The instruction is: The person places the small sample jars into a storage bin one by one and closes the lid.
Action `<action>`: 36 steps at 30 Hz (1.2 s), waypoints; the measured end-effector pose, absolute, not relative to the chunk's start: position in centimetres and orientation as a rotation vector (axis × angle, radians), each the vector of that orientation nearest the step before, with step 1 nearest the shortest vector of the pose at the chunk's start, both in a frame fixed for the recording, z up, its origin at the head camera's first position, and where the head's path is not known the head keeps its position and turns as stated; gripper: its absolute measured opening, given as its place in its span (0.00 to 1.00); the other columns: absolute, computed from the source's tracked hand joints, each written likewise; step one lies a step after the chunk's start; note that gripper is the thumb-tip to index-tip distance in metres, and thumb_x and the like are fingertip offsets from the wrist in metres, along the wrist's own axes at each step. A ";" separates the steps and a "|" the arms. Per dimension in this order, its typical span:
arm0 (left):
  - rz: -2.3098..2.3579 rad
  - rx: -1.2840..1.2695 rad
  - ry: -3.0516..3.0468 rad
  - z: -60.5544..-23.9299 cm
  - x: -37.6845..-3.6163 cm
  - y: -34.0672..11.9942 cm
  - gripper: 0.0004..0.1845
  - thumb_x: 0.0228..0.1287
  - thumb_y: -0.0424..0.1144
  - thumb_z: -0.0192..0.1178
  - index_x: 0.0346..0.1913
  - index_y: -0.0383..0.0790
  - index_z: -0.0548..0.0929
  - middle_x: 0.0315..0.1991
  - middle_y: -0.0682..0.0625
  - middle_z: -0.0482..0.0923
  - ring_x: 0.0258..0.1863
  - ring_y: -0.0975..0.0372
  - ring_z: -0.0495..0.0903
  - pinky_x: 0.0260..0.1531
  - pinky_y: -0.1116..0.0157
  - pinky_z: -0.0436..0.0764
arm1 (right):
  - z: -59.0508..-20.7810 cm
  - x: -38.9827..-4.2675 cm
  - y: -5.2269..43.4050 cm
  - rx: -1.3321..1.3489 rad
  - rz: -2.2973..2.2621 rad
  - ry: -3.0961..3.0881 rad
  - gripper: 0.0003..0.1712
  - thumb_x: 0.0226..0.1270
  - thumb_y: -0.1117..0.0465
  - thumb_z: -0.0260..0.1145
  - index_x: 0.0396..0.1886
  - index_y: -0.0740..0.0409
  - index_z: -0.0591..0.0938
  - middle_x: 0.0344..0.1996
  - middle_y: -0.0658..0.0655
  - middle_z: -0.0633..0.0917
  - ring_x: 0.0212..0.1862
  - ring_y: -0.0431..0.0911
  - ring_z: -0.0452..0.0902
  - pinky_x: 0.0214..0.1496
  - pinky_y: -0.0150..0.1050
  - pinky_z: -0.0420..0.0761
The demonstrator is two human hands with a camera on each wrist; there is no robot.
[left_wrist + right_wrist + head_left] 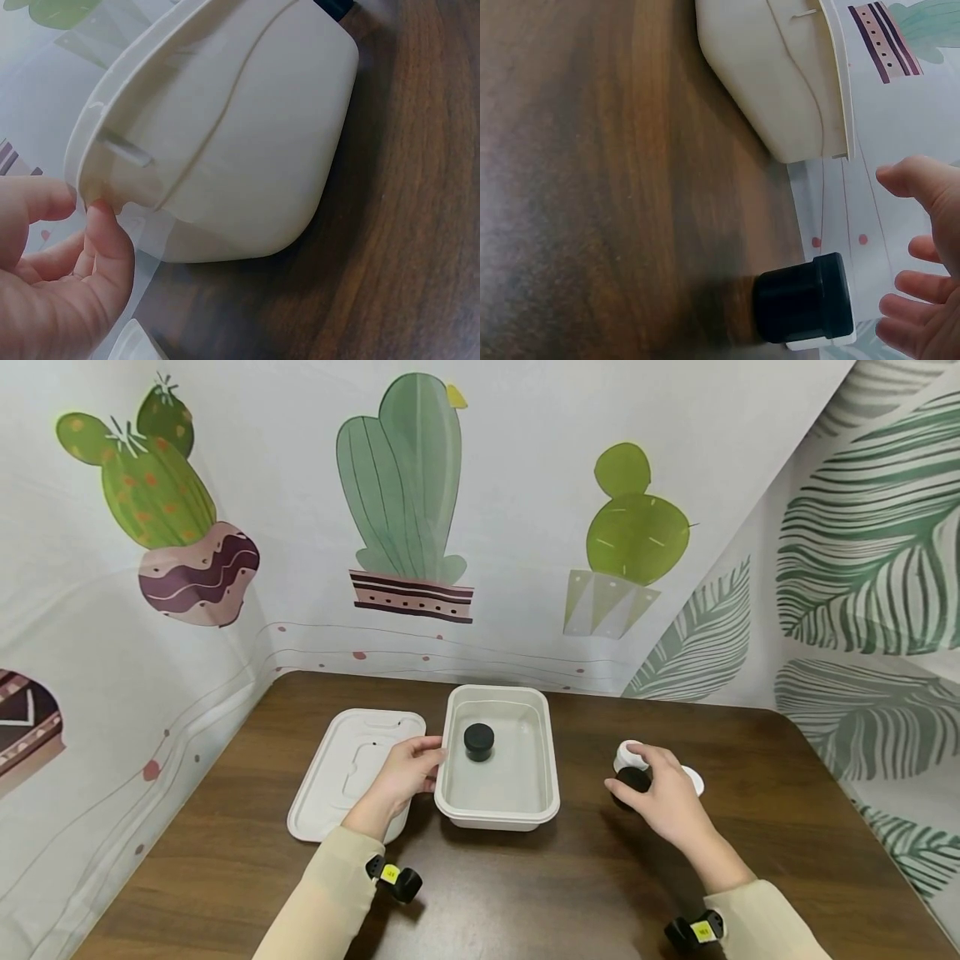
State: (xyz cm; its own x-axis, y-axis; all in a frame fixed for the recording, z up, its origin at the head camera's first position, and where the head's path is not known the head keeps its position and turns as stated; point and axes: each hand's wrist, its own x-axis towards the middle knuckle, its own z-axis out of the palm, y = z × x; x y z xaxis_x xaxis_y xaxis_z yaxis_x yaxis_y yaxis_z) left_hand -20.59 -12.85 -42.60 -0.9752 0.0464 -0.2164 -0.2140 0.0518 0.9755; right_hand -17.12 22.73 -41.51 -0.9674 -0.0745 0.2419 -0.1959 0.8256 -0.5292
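A white rectangular container (525, 797) stands mid-table with a small black jar (478, 742) inside it. My left hand (429, 758) is at the container's left rim. In the left wrist view, thumb and finger (105, 247) pinch the rim of the container (240, 135). To the right, my right hand (637, 770) hovers with spread fingers over a second black jar (632, 779). A small white jar (627, 750) stands just behind it. In the right wrist view the hand (922, 255) is close to that black jar (802, 300) without touching it.
The container's flat white lid (352, 768) lies left of it on the brown table (525, 885). Another white round piece (694, 779) peeks out beyond my right hand. Printed cactus and leaf backdrops close in the back and both sides.
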 end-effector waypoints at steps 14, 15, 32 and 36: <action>2.040 -0.167 2.135 -42.8 -20.5 -13.0 0.20 0.65 0.34 0.54 0.58 0.30 0.73 0.45 0.32 0.79 0.29 0.59 0.82 0.24 0.68 0.80 | -42.4 -16.7 23.1 0.213 0.814 -2.774 0.36 0.52 0.51 0.72 0.57 0.69 0.73 0.52 0.72 0.75 0.55 0.63 0.71 0.54 0.59 0.73; 2.041 -0.171 2.131 -42.8 -20.5 -12.9 0.20 0.65 0.34 0.54 0.58 0.30 0.73 0.46 0.31 0.79 0.29 0.59 0.82 0.24 0.68 0.80 | -42.5 -16.6 23.1 0.213 0.807 -2.774 0.36 0.52 0.52 0.72 0.56 0.69 0.74 0.52 0.72 0.76 0.55 0.62 0.70 0.53 0.59 0.73; 2.053 -0.161 2.138 -43.0 -20.5 -13.0 0.20 0.65 0.33 0.54 0.58 0.29 0.73 0.45 0.32 0.79 0.29 0.59 0.82 0.24 0.69 0.80 | -42.9 -16.3 23.0 0.186 0.802 -2.817 0.32 0.52 0.59 0.72 0.55 0.70 0.73 0.49 0.72 0.77 0.53 0.63 0.71 0.52 0.58 0.75; 2.053 -0.165 2.136 -42.9 -20.6 -12.9 0.20 0.65 0.34 0.55 0.58 0.29 0.73 0.45 0.32 0.79 0.29 0.59 0.82 0.24 0.69 0.80 | -42.9 -16.3 23.0 0.191 0.785 -2.821 0.32 0.52 0.59 0.72 0.55 0.71 0.74 0.49 0.73 0.77 0.52 0.63 0.71 0.52 0.58 0.75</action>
State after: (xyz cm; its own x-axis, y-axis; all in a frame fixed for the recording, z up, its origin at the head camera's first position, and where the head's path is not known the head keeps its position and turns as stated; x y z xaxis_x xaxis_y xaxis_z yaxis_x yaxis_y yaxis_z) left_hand -20.59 -12.92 -42.89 -0.9787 0.0407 -0.2010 -0.1992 0.0434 0.9790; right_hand -16.31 23.02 -42.91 -0.9703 -0.0687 0.2318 -0.1786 0.8501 -0.4954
